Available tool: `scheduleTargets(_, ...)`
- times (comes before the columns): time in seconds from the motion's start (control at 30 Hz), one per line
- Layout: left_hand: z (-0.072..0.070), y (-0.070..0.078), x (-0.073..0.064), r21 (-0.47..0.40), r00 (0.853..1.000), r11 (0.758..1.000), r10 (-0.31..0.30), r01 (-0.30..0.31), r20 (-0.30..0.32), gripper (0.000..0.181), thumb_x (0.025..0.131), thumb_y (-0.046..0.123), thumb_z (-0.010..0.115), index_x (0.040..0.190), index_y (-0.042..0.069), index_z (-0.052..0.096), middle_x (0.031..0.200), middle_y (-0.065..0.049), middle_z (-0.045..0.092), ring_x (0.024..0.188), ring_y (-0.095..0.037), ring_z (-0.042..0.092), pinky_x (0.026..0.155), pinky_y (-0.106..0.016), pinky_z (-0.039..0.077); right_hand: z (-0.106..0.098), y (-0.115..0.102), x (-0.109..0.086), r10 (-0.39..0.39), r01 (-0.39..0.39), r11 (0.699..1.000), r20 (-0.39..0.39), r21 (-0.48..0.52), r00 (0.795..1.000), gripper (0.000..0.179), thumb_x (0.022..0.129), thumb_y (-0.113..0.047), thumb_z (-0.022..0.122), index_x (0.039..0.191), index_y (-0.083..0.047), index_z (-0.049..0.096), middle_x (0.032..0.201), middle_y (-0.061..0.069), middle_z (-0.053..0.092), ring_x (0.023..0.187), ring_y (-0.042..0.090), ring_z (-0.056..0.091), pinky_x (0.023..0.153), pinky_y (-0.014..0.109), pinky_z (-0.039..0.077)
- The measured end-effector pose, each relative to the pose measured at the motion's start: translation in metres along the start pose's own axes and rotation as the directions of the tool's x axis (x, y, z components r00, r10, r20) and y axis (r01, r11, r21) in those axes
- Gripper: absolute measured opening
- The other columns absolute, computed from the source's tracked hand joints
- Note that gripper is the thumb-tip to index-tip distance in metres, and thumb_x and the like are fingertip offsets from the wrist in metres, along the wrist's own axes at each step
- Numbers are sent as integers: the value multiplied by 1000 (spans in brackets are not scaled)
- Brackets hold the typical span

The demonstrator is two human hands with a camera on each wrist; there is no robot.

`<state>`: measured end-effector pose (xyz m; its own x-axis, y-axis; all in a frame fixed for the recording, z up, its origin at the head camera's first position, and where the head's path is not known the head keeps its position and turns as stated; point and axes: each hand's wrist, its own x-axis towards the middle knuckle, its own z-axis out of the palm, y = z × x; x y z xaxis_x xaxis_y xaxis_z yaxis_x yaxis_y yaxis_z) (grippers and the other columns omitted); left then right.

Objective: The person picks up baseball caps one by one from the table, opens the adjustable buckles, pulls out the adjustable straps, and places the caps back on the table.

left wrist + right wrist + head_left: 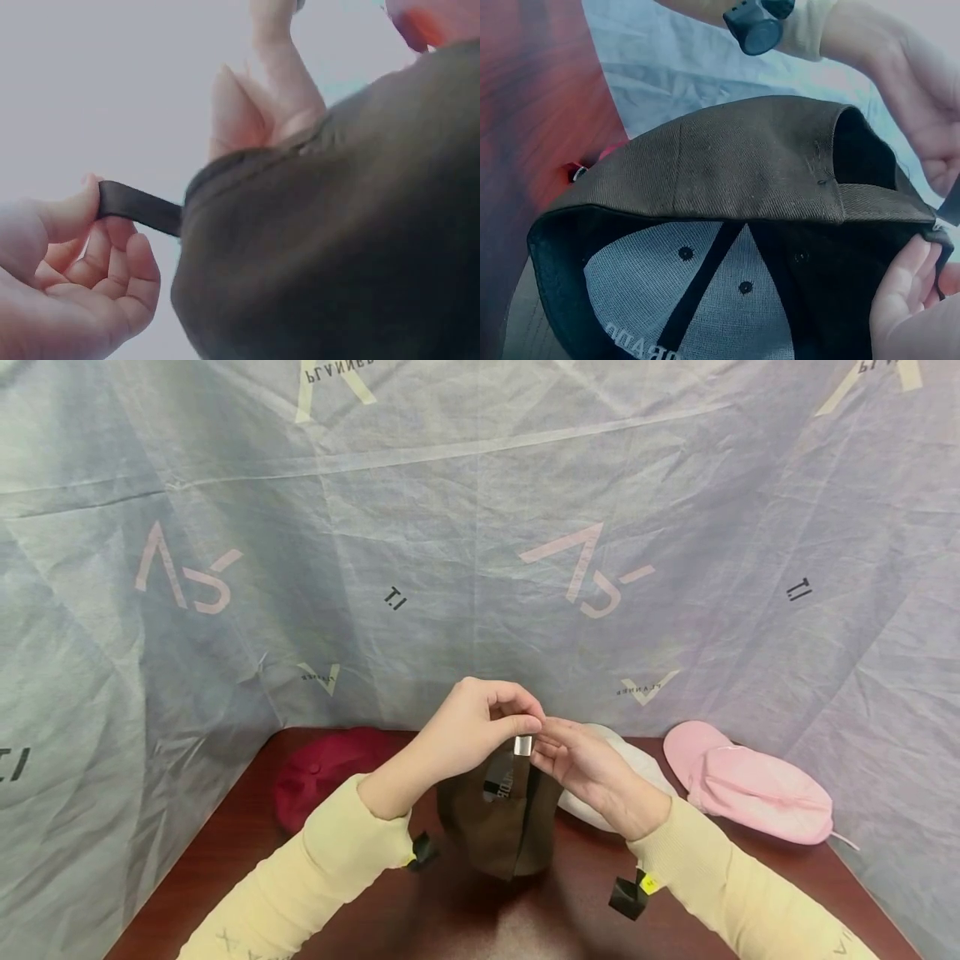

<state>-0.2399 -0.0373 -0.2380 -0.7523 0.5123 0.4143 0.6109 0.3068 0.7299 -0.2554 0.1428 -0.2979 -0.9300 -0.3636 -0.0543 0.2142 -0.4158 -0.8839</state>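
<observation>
A dark brown baseball cap (495, 839) hangs between the two hands, its inside and back opening facing the right wrist camera. My left hand (480, 727) pinches the free end of the cap's back strap (142, 208) between thumb and fingers, drawn out from the cap's edge. Close beside it, my right hand (592, 768) grips the cap's back edge by the strap, fingers curled there in the right wrist view. A shiny metal buckle (523, 745) shows just below the fingertips. Pale panels with lettering (637, 341) line the inside of the crown.
On the reddish-brown table (225, 860), a dark red hat (322, 772) lies at the left. Behind the right hand is a white hat (637, 760), partly hidden. Farther right lies a pink cap (757, 789). A grey printed cloth (450, 568) hangs behind the table.
</observation>
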Motion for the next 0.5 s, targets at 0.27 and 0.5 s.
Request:
scheduleTargets(0.27, 6, 18, -15, 4, 999, 1000, 22, -22, -24, 4, 84, 9, 70, 87, 8, 72, 80, 3, 69, 76, -7, 60, 70, -24, 52, -3, -2, 4, -13, 13, 1000, -21, -1, 1000, 32, 98, -3, 43, 76, -9, 66, 83, -2, 61, 78, 6, 58, 73, 16, 49)
scheduleTargets(0.5, 7, 22, -18, 70, 994, 997, 36, -29, -101, 7, 82, 13, 73, 89, 12, 73, 80, 8, 68, 70, -6, 57, 64, -23, 51, -6, -1, 3, 9, -9, 1000, -44, -6, 999, 25, 99, -5, 44, 87, -9, 66, 85, -1, 63, 76, 7, 59, 71, 17, 51)
